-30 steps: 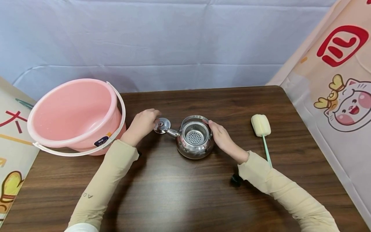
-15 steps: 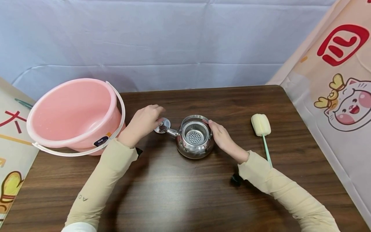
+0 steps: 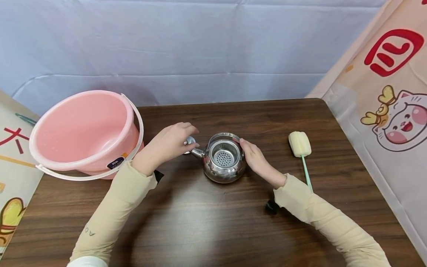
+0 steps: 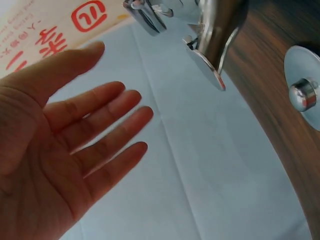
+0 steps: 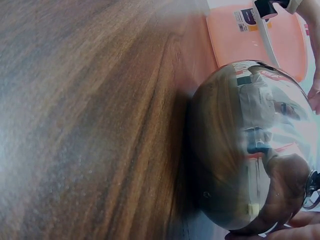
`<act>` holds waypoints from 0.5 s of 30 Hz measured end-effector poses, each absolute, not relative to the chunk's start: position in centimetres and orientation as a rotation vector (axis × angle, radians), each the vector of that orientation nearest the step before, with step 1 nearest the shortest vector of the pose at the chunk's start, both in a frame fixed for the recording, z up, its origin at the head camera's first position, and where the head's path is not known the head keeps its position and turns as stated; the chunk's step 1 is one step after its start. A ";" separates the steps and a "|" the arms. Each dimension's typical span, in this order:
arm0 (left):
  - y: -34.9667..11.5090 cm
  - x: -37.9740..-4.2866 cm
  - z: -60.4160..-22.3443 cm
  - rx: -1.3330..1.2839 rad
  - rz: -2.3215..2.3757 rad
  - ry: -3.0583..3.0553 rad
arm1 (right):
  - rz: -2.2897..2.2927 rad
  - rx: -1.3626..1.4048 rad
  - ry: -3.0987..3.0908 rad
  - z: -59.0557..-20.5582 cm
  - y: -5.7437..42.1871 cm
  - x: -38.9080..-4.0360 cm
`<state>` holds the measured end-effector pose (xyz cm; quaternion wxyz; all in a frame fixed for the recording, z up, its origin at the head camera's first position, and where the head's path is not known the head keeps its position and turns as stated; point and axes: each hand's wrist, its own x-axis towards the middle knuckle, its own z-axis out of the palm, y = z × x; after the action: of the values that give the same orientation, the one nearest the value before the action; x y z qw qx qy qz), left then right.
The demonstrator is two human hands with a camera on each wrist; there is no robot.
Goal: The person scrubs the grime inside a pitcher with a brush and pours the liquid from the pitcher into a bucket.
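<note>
My right hand (image 3: 256, 157), straight-fingered against round polished-steel teapot (image 3: 222, 172) on dark wood-grain table (image 3: 186, 226), likely steadying it. My left hand (image 3: 166, 144) spread, empty, near round silver lid (image 4: 305, 93), likely off for access.

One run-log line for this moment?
left hand: holds nothing, near spout | right hand: touches kettle | kettle: upright, uncovered, strainer showing | lid: on table | bucket: left of kettle | sponge brush: right of kettle

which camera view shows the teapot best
The head view: it shows nearly the whole teapot, including the strainer inside its open top. The left wrist view catches mainly the spout, cut off at the top; the right wrist view shows its shiny side close up, without the strainer.
</note>
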<state>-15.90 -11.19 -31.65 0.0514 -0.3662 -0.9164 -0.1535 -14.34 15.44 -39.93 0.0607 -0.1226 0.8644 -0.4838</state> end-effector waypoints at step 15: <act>-9.5 -15.6 -32.7 -1.422 -0.636 -2.525 | -1.461 -0.362 2.624 -40.0 15.4 -14.4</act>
<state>-15.62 -9.52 -32.73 0.0871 -0.4775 -0.8479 -0.2134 -14.36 15.44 -39.95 0.0582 -0.1194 0.8660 -0.4821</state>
